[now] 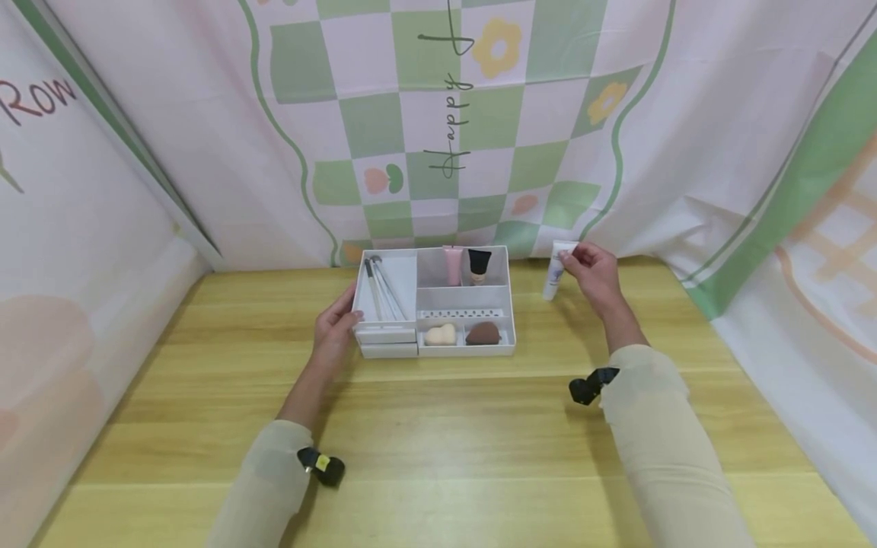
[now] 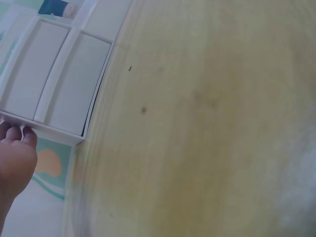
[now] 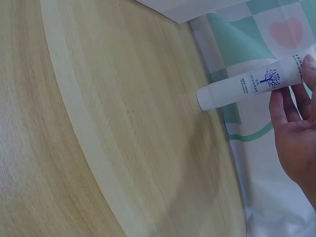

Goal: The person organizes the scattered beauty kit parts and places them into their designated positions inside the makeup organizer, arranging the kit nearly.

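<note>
A white compartment organizer (image 1: 384, 326) stands against the back curtain. My left hand (image 1: 333, 329) holds its left side, thumb at the rim near the front corner; in the left wrist view the fingertips (image 2: 29, 134) meet the side wall. To the organizer's right, my right hand (image 1: 594, 275) pinches a white squeeze tube (image 1: 553, 272) by its upper end, cap downward. Blue tree print shows on the tube in the right wrist view. Inside the organizer are several makeup brushes (image 1: 385, 289), a pink tube (image 1: 453, 266), a black-capped bottle (image 1: 479, 265), a cream sponge (image 1: 441, 335) and a brown sponge (image 1: 483, 333).
The organizer stands on a wood-grain table (image 1: 438, 441). A patterned curtain (image 1: 466, 122) hangs right behind it, with more cloth (image 1: 89, 251) along the left and right sides. A dotted white strip (image 1: 460, 313) lies in the organizer's middle right compartment.
</note>
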`<state>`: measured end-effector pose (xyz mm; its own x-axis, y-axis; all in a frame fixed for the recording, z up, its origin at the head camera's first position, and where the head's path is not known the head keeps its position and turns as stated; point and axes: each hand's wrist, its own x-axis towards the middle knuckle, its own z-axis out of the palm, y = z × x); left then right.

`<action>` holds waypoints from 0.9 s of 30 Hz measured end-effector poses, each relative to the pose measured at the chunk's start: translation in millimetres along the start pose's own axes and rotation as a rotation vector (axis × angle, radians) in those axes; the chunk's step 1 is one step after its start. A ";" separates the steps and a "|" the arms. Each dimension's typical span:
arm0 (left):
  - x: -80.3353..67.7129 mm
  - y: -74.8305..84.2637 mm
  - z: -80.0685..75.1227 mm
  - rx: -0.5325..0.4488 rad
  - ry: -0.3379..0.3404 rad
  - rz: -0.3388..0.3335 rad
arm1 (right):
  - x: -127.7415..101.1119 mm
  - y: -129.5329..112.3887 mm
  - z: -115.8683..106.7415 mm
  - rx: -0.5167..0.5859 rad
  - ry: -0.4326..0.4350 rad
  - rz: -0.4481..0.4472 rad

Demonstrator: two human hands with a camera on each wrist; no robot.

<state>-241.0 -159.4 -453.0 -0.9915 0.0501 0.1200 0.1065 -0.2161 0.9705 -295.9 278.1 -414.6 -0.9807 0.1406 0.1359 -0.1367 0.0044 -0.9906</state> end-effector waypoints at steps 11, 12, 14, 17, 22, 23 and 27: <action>0.6 -0.6 0.0 -0.015 0.009 0.002 | -5.1 -10.6 3.7 -0.068 0.027 -0.015; 0.6 -0.2 0.0 -0.013 0.007 0.000 | -5.5 -11.7 4.3 -0.072 0.028 -0.017; 0.4 0.3 0.3 -0.011 0.006 -0.006 | -6.3 -13.5 5.5 -0.083 0.029 -0.030; 0.3 0.6 0.4 -0.016 0.004 -0.010 | -7.4 -16.1 7.3 -0.078 0.028 -0.058; 0.7 0.6 0.1 -0.013 0.001 -0.005 | -9.4 -21.9 10.6 -0.082 0.032 -0.082; 0.5 0.6 0.2 -0.013 0.001 -0.003 | -10.0 -23.6 11.2 -0.093 0.035 -0.081; 0.7 0.0 0.7 -0.016 0.001 0.001 | -9.0 -26.8 11.5 -0.143 0.045 -0.071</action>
<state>-241.7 -158.7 -452.7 -0.9915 0.0492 0.1206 0.1061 -0.2316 0.9670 -285.0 265.3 -389.1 -0.9614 0.1795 0.2083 -0.1811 0.1564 -0.9709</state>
